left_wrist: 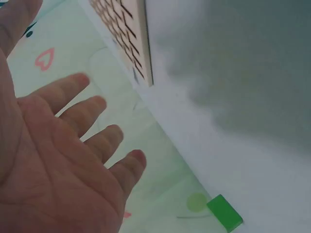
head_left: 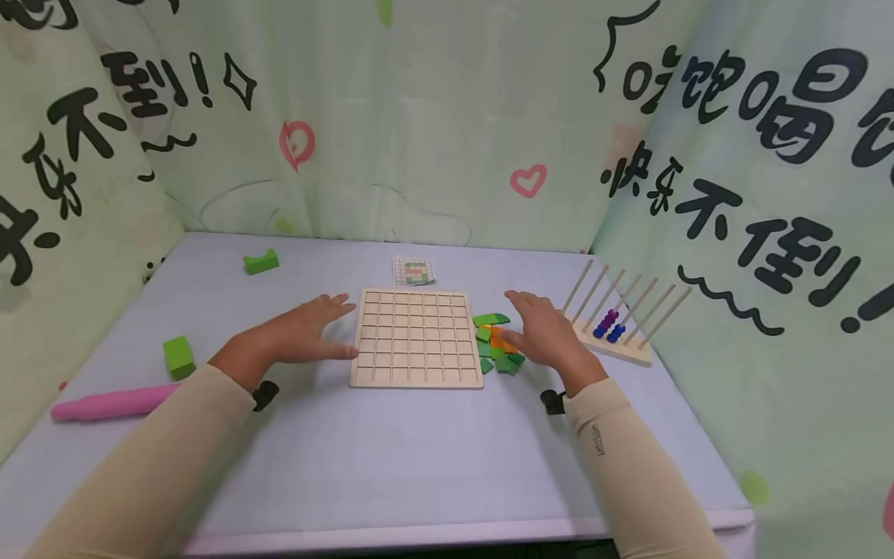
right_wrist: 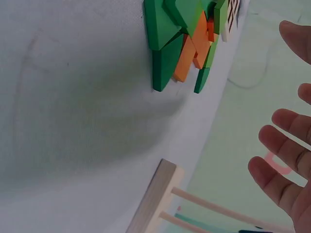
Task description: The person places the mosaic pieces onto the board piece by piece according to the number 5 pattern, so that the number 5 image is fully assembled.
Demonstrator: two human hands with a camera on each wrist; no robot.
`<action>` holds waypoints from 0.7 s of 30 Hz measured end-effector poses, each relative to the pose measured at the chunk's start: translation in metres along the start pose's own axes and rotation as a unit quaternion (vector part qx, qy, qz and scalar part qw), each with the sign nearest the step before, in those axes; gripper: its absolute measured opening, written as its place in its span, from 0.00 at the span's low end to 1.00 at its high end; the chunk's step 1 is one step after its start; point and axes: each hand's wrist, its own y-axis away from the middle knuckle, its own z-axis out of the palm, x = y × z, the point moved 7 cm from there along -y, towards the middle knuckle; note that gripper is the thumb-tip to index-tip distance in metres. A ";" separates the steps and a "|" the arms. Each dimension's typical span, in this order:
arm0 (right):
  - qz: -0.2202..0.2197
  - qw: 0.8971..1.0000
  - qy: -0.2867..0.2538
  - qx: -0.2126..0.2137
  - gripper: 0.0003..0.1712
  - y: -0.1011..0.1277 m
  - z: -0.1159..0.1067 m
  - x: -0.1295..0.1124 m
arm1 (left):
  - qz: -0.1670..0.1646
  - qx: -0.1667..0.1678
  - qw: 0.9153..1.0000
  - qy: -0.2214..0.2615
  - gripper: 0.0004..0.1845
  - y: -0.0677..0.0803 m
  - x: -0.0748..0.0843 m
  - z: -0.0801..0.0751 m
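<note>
A square wooden grid board (head_left: 417, 339) lies on the table between the two hands in the head view. My left hand (head_left: 300, 330) hovers at the board's left edge, palm inward and fingers spread, holding nothing. On the other side my right hand (head_left: 548, 330) is held over the table with fingers extended and nothing in it. Between it and the board is a loose pile of green and orange flat pieces (right_wrist: 167, 63), some overlapping. Behind the board lies a small printed pattern card (head_left: 414, 271) with coloured squares on a grid.
To the right stands a wooden peg rack (head_left: 615, 345) with upright sticks and purple and blue beads. At the left are a green block (head_left: 179, 357), a notched green block (head_left: 261, 262) and a pink rod (head_left: 115, 404). Printed curtains (head_left: 433, 116) enclose the table.
</note>
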 end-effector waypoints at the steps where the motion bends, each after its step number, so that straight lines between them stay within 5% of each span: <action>1: 0.005 1.000 -0.006 -0.004 0.48 -0.003 0.003 0.002 | 0.001 -0.007 1.000 0.004 0.52 -0.001 -0.001 0.002; 9: 0.041 0.998 -0.031 -0.041 0.39 -0.028 0.024 0.016 | 0.010 -0.063 0.998 0.012 0.53 -0.013 0.000 0.015; 21: 0.095 0.990 -0.037 -0.100 0.27 -0.060 0.044 0.026 | 0.009 -0.098 0.995 -0.009 0.55 -0.031 -0.002 0.025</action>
